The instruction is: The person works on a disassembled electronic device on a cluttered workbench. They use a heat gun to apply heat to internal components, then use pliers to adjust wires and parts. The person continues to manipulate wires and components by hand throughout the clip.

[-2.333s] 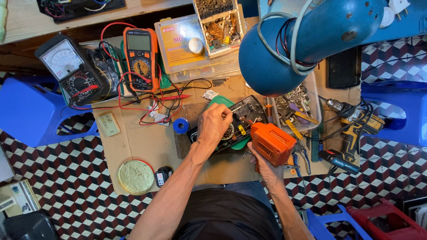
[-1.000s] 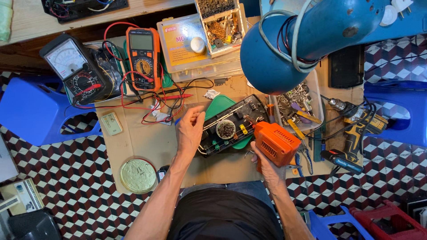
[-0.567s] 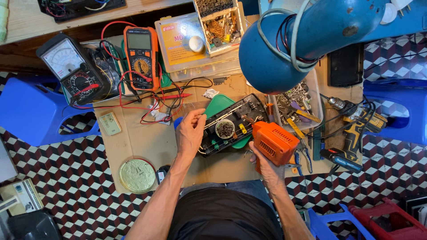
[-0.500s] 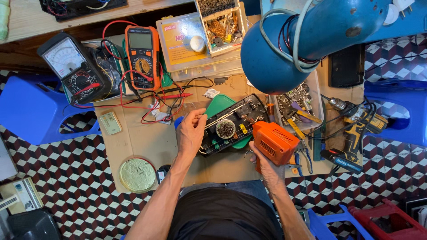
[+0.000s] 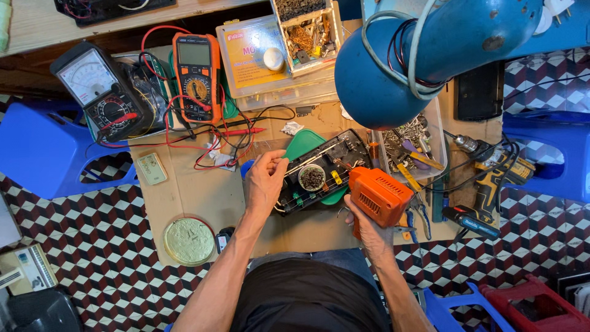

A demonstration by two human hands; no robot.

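Note:
My left hand (image 5: 264, 183) rests at the left end of a black circuit board (image 5: 344, 154). Its thumb and forefinger pinch what looks like a thin strand of solder wire that runs over the board. The board lies on a green lid (image 5: 301, 143), and a small round tin (image 5: 312, 177) stands on it. My right hand (image 5: 369, 229) grips an orange soldering gun (image 5: 380, 195) at the board's right end, tip pointing towards the board.
An orange multimeter (image 5: 195, 77), an analogue meter (image 5: 98, 92) and red and black leads lie at the back left. Clear parts boxes (image 5: 270, 58), a blue lamp head (image 5: 393, 80), a tray of tools (image 5: 412, 138), a yellow drill (image 5: 491, 169) and a round gold lid (image 5: 188, 241) surround the cardboard mat.
My left hand has slid left, from on top of the circuit board to its left end, uncovering the board and the tin. The soldering gun has stayed nearly still.

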